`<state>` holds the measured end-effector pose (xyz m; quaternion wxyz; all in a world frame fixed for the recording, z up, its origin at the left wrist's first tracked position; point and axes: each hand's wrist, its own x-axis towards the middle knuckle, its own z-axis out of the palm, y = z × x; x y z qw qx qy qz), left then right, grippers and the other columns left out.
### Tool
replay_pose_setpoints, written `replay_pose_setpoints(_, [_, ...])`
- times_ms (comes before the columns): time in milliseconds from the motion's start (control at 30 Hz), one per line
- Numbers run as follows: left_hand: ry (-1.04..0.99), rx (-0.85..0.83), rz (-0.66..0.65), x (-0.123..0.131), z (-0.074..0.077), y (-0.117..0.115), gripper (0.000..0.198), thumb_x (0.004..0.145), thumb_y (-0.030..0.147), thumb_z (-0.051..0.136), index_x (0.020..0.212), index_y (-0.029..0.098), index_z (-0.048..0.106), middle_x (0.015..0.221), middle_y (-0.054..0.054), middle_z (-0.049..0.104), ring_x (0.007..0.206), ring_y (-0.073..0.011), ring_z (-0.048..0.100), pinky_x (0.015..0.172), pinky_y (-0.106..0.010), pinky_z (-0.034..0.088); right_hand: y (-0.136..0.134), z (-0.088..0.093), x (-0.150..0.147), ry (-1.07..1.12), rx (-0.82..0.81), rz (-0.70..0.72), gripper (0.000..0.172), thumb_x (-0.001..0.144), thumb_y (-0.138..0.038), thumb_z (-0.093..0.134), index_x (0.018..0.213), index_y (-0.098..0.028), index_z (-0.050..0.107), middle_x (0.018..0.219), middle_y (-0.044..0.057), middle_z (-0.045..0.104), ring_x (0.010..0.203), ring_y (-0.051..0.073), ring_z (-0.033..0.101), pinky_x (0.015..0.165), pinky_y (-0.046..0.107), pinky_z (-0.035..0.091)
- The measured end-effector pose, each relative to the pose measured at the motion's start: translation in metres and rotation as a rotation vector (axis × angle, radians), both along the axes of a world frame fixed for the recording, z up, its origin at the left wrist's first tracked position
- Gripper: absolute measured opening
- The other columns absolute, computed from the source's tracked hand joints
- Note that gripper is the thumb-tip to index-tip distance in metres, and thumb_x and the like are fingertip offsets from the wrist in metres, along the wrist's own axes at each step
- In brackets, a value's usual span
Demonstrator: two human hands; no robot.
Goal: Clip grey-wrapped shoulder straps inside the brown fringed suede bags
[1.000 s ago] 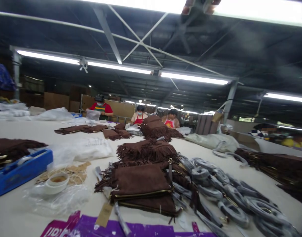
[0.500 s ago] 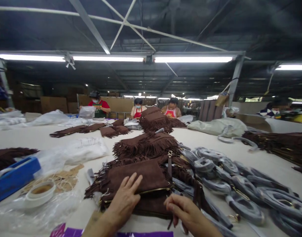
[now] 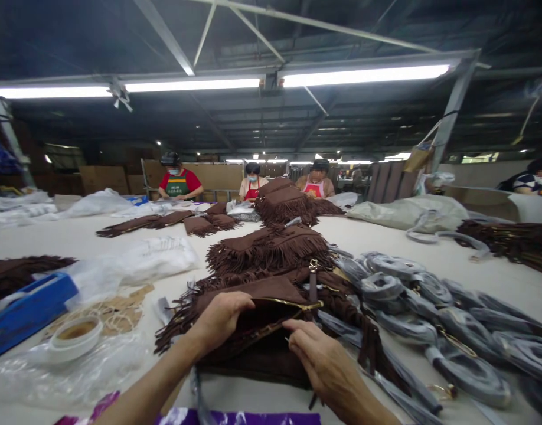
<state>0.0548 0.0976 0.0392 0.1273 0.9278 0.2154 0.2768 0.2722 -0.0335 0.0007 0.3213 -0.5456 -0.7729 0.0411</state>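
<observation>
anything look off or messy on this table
Nothing damaged or spilled. The bag between the left hand and right hand gapes open at its zip, held that way. Left of it, paper tags lie in a loose heap by a tape roll, untidy rather than odd.
</observation>
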Motion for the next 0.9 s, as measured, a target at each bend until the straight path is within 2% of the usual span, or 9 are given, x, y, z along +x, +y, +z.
replay_pose_setpoints(67, [-0.059, -0.003, -0.002, -0.001, 0.007, 0.007, 0.033, 0.087, 0.009, 0.040, 0.093, 0.018, 0.071, 0.098, -0.005, 0.074, 0.092, -0.0182, 0.068, 0.084, -0.028, 0.053, 0.003, -0.003, -0.005, -0.185, -0.055, -0.036, 0.026, 0.091, -0.005, 0.039, 0.095, -0.018, 0.061, 0.129, 0.010, 0.061, 0.116, 0.022, 0.055, 0.093, 0.030, 0.046])
replay_pose_setpoints(167, [-0.111, 0.024, 0.022, -0.001, 0.011, 0.016, 0.035, 0.086, 0.008, 0.040, 0.093, 0.018, 0.073, 0.103, -0.006, 0.075, 0.096, -0.0183, 0.069, 0.087, -0.030, 0.053, 0.009, -0.007, -0.017, -0.414, -0.211, -0.107, 0.029, 0.083, 0.001, 0.045, 0.094, -0.017, 0.065, 0.108, 0.008, 0.069, 0.098, 0.024, 0.062, 0.078, 0.030, 0.050])
replay_pose_setpoints(233, [-0.111, 0.033, 0.026, -0.001, 0.010, 0.020, 0.037, 0.086, 0.007, 0.040, 0.094, 0.019, 0.074, 0.105, -0.006, 0.075, 0.098, -0.0182, 0.068, 0.090, -0.030, 0.053, 0.012, -0.007, -0.025, -0.487, -0.244, -0.142, 0.029, 0.080, 0.002, 0.047, 0.090, -0.017, 0.065, 0.097, 0.008, 0.069, 0.091, 0.024, 0.062, 0.071, 0.031, 0.048])
replay_pose_setpoints(333, [-0.097, 0.033, 0.009, -0.003, 0.011, 0.020, 0.038, 0.086, 0.007, 0.040, 0.097, 0.019, 0.074, 0.104, -0.006, 0.075, 0.097, -0.0185, 0.069, 0.089, -0.030, 0.052, 0.012, -0.003, -0.035, -0.500, -0.205, -0.121, 0.027, 0.079, 0.002, 0.048, 0.088, -0.017, 0.065, 0.092, 0.008, 0.068, 0.090, 0.025, 0.060, 0.069, 0.032, 0.044])
replay_pose_setpoints(500, [-0.075, -0.023, -0.001, -0.005, 0.018, 0.016, 0.038, 0.088, 0.009, 0.041, 0.099, 0.019, 0.075, 0.103, -0.005, 0.075, 0.094, -0.0183, 0.069, 0.087, -0.029, 0.053, 0.030, 0.011, -0.056, -0.205, -0.151, 0.050, 0.025, 0.081, 0.001, 0.044, 0.086, -0.013, 0.064, 0.093, 0.013, 0.066, 0.088, 0.025, 0.055, 0.070, 0.033, 0.040])
replay_pose_setpoints(600, [-0.050, -0.051, -0.002, -0.006, 0.022, 0.014, 0.036, 0.088, 0.010, 0.042, 0.100, 0.020, 0.075, 0.103, -0.006, 0.075, 0.095, -0.0187, 0.068, 0.090, -0.030, 0.052, 0.058, 0.012, -0.070, -0.010, -0.176, 0.147, 0.024, 0.080, -0.002, 0.045, 0.083, -0.016, 0.064, 0.085, 0.009, 0.066, 0.081, 0.022, 0.056, 0.070, 0.030, 0.041])
replay_pose_setpoints(667, [-0.022, -0.063, -0.017, -0.011, 0.022, 0.013, 0.037, 0.085, 0.008, 0.046, 0.108, 0.020, 0.073, 0.113, -0.006, 0.072, 0.104, -0.0192, 0.065, 0.096, -0.032, 0.050, 0.079, 0.010, -0.075, 0.107, -0.191, 0.199, 0.024, 0.082, -0.005, 0.043, 0.083, -0.017, 0.064, 0.081, 0.005, 0.066, 0.077, 0.019, 0.058, 0.070, 0.027, 0.044])
replay_pose_setpoints(800, [0.063, -0.093, 0.005, -0.036, 0.011, 0.011, 0.066, 0.067, -0.003, 0.049, 0.127, 0.023, 0.062, 0.142, -0.007, 0.052, 0.130, -0.0219, 0.048, 0.112, -0.038, 0.036, 0.108, 0.005, -0.074, 0.364, -0.191, 0.241, 0.029, 0.088, -0.015, 0.034, 0.094, -0.020, 0.063, 0.091, 0.004, 0.066, 0.090, 0.020, 0.059, 0.088, 0.031, 0.045])
replay_pose_setpoints(900, [0.031, -0.139, 0.095, -0.053, -0.003, 0.013, 0.075, 0.063, -0.006, 0.042, 0.130, 0.025, 0.059, 0.141, -0.005, 0.054, 0.129, -0.0207, 0.049, 0.113, -0.039, 0.035, 0.115, 0.000, -0.071, 0.470, -0.216, 0.242, 0.023, 0.087, -0.023, 0.038, 0.085, -0.022, 0.061, 0.082, 0.002, 0.062, 0.086, 0.021, 0.058, 0.085, 0.033, 0.044])
